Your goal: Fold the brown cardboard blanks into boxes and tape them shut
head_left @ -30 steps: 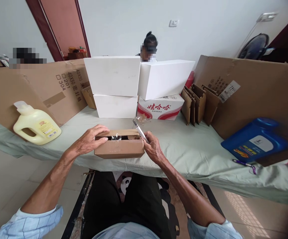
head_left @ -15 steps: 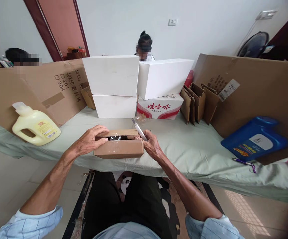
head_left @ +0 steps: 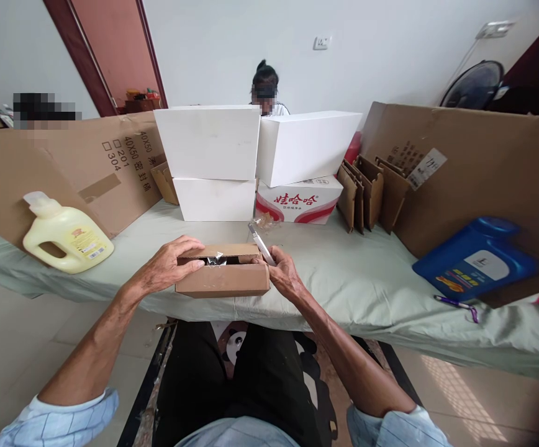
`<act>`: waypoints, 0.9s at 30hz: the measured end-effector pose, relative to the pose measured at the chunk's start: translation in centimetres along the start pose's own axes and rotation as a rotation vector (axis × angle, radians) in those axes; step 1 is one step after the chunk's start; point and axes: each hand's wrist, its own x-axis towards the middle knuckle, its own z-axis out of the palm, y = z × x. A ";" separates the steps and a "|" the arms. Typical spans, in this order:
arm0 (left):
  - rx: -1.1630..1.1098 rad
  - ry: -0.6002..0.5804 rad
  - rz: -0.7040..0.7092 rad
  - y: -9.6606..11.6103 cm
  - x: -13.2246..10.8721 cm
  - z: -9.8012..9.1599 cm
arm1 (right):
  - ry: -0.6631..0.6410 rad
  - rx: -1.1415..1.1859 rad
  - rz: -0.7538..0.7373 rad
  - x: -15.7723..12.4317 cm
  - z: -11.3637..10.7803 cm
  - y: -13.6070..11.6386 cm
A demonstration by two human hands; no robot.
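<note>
A small brown cardboard box (head_left: 223, 280) sits at the near edge of the cloth-covered table (head_left: 344, 273), its top partly parted with crinkled clear plastic (head_left: 214, 260) showing inside. My left hand (head_left: 169, 264) grips the box's left top corner, fingers curled over the flap. My right hand (head_left: 284, 273) is at the box's right end and holds a slim white and grey utility knife (head_left: 261, 243), its tip pointing up and away from me.
Stacked white boxes (head_left: 208, 143) and a red-printed carton (head_left: 300, 200) stand behind. Brown cardboard sheets (head_left: 484, 167) lean at both sides, folded cartons (head_left: 367, 192) between. A yellow jug (head_left: 67, 233) lies left, a blue jug (head_left: 477, 257) and a pen (head_left: 456, 304) right. A person sits beyond the boxes.
My hands and the box have barely moved. The left fingers have shifted slightly on the flap. The person behind the boxes has leaned a little to the left.
</note>
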 end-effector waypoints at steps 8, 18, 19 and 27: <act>-0.004 0.000 0.011 0.0 -0.2 0.0 | 0.017 -0.075 0.026 0.1 0.1 -0.7; -0.018 0.005 0.003 -0.1 -0.2 0.2 | 0.022 -0.093 0.032 0.2 0.2 -0.9; -0.019 0.005 0.004 -0.1 -0.1 0.1 | 0.027 -0.098 0.030 0.2 0.2 -0.9; -0.011 0.010 0.026 -0.3 0.0 0.3 | 0.041 -0.112 0.043 0.3 0.2 -1.0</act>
